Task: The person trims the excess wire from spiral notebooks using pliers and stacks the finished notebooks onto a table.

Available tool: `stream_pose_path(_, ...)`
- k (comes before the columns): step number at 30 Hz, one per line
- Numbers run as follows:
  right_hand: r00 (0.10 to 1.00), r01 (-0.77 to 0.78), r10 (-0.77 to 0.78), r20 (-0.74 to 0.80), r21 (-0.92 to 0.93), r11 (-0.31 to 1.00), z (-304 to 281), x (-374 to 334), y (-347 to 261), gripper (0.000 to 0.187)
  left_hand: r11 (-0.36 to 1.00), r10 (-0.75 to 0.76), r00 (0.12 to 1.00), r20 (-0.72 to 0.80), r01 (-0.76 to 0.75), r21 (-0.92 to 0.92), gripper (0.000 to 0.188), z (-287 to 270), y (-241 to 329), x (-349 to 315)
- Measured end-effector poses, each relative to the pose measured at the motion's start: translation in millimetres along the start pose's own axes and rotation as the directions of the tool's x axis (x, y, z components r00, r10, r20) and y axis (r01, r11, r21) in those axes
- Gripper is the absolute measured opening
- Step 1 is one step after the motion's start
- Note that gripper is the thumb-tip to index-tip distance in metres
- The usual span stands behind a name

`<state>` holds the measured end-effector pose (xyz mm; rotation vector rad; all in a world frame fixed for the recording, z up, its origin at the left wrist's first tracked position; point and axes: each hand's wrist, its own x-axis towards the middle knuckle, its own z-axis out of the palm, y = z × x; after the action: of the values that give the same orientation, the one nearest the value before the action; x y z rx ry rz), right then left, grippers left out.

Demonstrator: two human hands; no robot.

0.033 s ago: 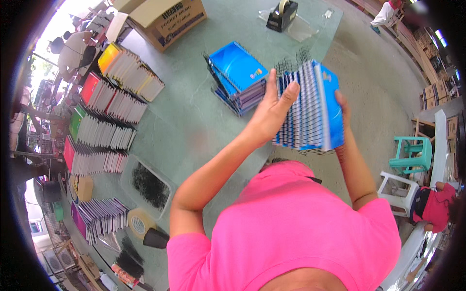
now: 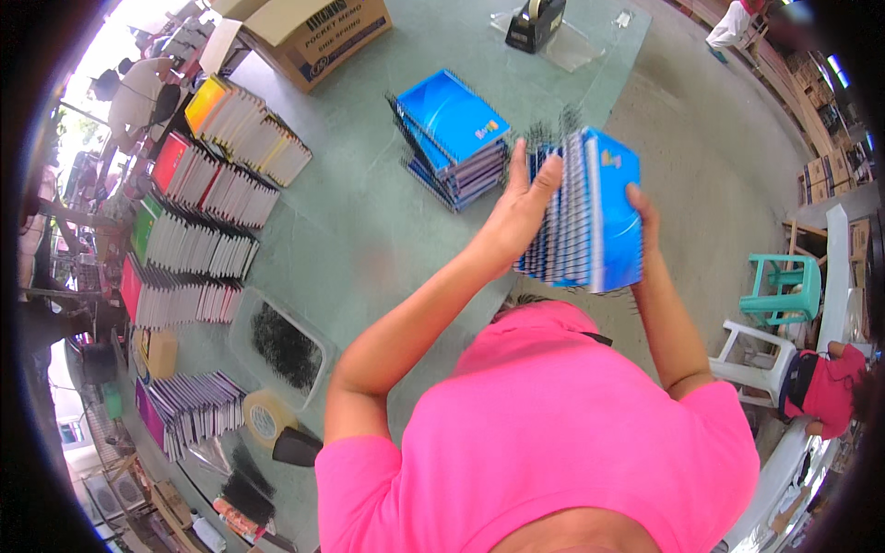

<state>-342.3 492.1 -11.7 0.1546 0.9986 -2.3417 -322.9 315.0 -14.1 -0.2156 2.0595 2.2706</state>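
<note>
Between my two hands, a bundle of blue spiral notebooks [image 2: 613, 203] stands on edge at the right side of the table. My left hand [image 2: 518, 207] is pressed along the bundle's left side, thumb up. On the other side my right hand [image 2: 647, 221] grips the outer blue cover; part of its fingers is hidden behind it. The wire bindings show in a fanned row. Just left of my left hand, a pile of similar blue spiral notebooks [image 2: 452, 120] lies on the green table [image 2: 359, 203].
Rows of yellow, red, green and purple notebooks [image 2: 194, 415] line the left side. A clear tray of black wire pieces [image 2: 286, 346], a tape roll [image 2: 267, 417], an open cardboard box [image 2: 332, 41] and a tape dispenser [image 2: 535, 26] are around. Stools [image 2: 782, 288] and a person [image 2: 820, 392] are at right.
My hands and the bundle of notebooks have shifted slightly to the left, and the bundle looks a little more squeezed together. The pile on the table stays in place.
</note>
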Motion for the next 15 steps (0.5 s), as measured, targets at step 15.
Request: stream_pose_path(15,0.547,0.79,-0.639,0.542,-0.587,0.177,-26,-13,195,0.127,0.917,-0.087,0.954,0.286,0.189,-0.352,0.077,-85,-71,-68)
